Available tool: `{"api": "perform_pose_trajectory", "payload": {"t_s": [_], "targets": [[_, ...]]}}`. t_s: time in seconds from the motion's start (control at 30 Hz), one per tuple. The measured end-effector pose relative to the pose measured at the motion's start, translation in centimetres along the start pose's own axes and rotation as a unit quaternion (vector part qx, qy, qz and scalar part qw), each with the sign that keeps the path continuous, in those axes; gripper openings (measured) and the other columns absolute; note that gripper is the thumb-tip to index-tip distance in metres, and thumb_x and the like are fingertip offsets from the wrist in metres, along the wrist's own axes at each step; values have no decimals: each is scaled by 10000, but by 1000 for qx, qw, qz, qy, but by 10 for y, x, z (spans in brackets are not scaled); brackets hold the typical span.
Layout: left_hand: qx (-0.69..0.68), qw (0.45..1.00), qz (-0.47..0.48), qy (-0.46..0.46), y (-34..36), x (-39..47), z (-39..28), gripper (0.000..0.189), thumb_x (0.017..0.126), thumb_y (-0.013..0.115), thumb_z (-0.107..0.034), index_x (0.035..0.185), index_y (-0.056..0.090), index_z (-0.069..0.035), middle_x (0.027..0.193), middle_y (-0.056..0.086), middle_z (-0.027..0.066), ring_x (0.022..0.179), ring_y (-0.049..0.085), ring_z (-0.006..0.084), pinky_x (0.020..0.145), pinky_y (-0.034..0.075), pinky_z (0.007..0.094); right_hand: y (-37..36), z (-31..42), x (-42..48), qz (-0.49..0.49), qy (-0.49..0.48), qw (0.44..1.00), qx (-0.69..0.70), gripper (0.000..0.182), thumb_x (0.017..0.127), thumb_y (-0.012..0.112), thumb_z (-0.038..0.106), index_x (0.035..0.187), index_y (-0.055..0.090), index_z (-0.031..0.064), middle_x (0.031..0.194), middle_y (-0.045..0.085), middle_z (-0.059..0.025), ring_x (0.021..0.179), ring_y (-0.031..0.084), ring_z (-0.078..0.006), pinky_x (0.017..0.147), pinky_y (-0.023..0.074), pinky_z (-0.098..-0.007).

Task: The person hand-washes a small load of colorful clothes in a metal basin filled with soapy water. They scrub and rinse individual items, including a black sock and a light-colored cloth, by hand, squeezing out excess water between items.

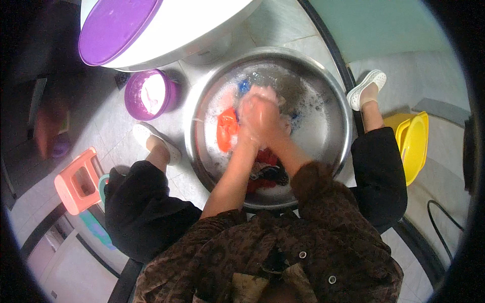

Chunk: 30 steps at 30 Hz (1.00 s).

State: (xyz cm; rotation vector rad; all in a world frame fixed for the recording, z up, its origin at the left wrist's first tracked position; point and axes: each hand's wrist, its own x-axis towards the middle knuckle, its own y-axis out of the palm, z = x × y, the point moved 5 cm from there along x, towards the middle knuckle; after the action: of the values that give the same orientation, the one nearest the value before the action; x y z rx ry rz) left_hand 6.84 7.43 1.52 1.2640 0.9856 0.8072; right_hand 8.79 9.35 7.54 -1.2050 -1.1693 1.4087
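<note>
A wide stainless-steel basin (343,113) of sudsy water stands between my feet. My left hand (248,115) and my right hand (266,113) press together above its middle, blurred by motion. Both grip a wet pale pink cloth (265,92), which bulges out past the knuckles. Just left of my left hand lies a bright orange-red piece of cloth (227,130). Blue fabric (243,86) shows at the water's surface beyond the hands. Under my forearms, dark red cloth (267,157) and black cloth (276,175) lie partly hidden.
A purple bucket (130,96) with something white inside stands left of the basin. Beyond it is a large white container (182,30) with a purple lid (119,28). A coral plastic stool (68,193) is at left, yellow plastic basins (415,147) at right. A dark raised edge (326,32) runs along the right.
</note>
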Motion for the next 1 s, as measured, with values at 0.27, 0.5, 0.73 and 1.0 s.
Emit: {"api": "perform_pose_trajectory", "payload": {"t_s": [0.27, 0.5, 0.73, 1.0], "targets": [[116, 912, -391, -52, 4, 1, -20, 352, 996, 404, -245, 1263, 534, -56, 1250, 597, 111, 1112, 585, 305, 983, 472, 450, 96, -145, 64, 32, 141, 980, 134, 290, 859, 561, 264, 918, 647, -7, 984, 649, -255, 935, 633, -395, 806, 503, -481], [170, 909, -365, -106, -42, -6, -45, 377, 950, 525, -241, 1269, 521, -39, 1240, 600, 124, 1081, 594, 280, 945, 481, 424, 207, -206, 44, -27, 221, 965, 140, 420, 840, 600, 357, 1091, 618, 21, 1025, 661, -210, 974, 630, -374, 854, 498, -433], [82, 958, -265, -70, -66, -14, -33, 521, 955, 441, -516, 1280, 519, -117, 1247, 562, 103, 1148, 513, 302, 971, 419, 461, -13, -12, -40, 78, -26, 912, 403, 276, 829, 635, 275, 984, 649, 47, 912, 654, -152, 965, 606, -310, 854, 473, -417], [104, 956, -273, -35, -52, -10, -4, 433, 945, 532, -415, 1238, 529, -96, 1167, 606, 98, 1037, 585, 259, 877, 495, 420, 49, -30, 12, 63, 142, 966, 206, 296, 845, 574, 355, 845, 676, 77, 865, 671, -165, 877, 638, -375, 774, 498, -482]]}}
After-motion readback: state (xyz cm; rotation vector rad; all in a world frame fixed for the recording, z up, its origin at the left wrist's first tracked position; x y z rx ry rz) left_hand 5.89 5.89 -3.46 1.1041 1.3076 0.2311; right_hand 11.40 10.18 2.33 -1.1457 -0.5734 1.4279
